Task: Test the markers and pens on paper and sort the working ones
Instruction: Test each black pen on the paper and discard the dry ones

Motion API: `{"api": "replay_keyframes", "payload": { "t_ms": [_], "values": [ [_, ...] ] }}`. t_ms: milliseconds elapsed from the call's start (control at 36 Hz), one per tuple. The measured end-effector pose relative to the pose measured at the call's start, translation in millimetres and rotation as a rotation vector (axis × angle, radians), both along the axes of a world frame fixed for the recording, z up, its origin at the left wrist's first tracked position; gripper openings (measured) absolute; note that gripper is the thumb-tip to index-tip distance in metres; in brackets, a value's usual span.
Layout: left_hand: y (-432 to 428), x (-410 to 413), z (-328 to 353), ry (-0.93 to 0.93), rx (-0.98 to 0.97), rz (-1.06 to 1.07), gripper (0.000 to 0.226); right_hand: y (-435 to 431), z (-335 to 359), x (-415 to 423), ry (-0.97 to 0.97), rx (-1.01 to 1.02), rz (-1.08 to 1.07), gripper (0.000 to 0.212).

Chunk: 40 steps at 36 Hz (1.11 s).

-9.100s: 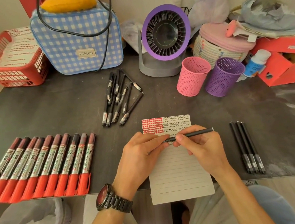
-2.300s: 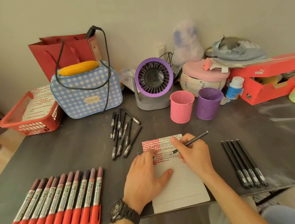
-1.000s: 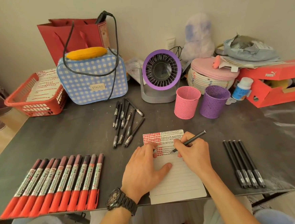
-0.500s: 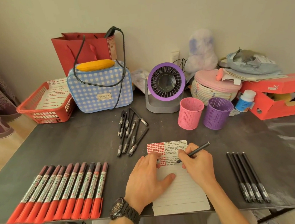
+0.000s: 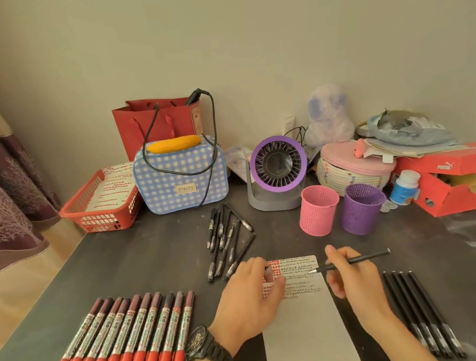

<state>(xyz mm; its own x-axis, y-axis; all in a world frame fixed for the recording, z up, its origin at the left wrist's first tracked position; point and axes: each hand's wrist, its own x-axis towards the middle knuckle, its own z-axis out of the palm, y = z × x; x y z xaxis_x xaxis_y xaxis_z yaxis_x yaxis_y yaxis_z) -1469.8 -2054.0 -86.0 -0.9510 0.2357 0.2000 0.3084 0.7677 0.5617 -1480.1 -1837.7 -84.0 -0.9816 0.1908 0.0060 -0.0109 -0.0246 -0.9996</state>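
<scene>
A lined paper sheet (image 5: 305,326) lies at the table's front edge, its top covered in red and black test marks. My left hand (image 5: 249,302) rests on the sheet's left side and seems to hold a small dark cap at its fingertips. My right hand (image 5: 353,282) grips a thin black pen (image 5: 357,260), its tip lifted just off the sheet's right edge. Several red markers (image 5: 130,342) lie in a row at the front left. A loose pile of black pens (image 5: 226,242) sits beyond the paper. Several black pens (image 5: 421,311) lie side by side at the right.
A pink mesh cup (image 5: 317,210) and a purple mesh cup (image 5: 361,208) stand behind the paper. Further back are a purple fan (image 5: 277,174), a blue checked bag (image 5: 181,179), a red basket (image 5: 102,202) and an orange shoebox (image 5: 456,186).
My right hand has lifted the pen tip off the marks and moved a little right. The view has tilted up, showing more wall.
</scene>
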Motion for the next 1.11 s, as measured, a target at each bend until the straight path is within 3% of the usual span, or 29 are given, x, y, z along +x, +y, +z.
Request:
{"api": "replay_keyframes", "payload": {
  "t_ms": [56,139,306,389,611,750,861,1028,1111],
  "values": [
    [-1.2,-6.7,24.1,0.007,0.107,-0.013,0.028,1.4,20.4,2.8,0.023,-0.123,0.046,0.033],
    [-0.3,-15.1,63.4,0.059,0.191,-0.045,0.026,-2.5,58.6,7.6,0.093,-0.273,0.108,0.01],
    [5.8,-18.9,121.8,0.201,0.306,-0.109,0.026,-12.1,126.1,16.5,0.283,-0.312,0.099,0.031],
    [10.3,-12.5,137.8,0.207,0.436,-0.095,0.026,-17.8,149.2,22.9,0.337,-0.337,0.091,0.013],
    [23.4,-4.4,151.1,0.202,0.637,-0.113,0.028,-20.0,169.4,25.1,0.395,-0.204,0.114,0.018],
    [24.2,-2.1,150.2,0.19,0.707,-0.143,0.023,-14.4,169.3,26.8,0.416,-0.33,0.114,0.009],
    [23.0,2.4,152.7,0.166,0.702,-0.154,0.019,-12.2,167.1,28.3,0.413,-0.277,0.149,0.009],
    [22.7,7.6,156.7,0.167,0.635,-0.171,0.015,-13.9,162.6,27.6,0.402,-0.08,0.21,0.017],
    [21.9,9.2,157.4,0.159,0.646,-0.176,0.015,-17.2,159.9,28.0,0.403,-0.061,0.219,0.038]
  ]
}}
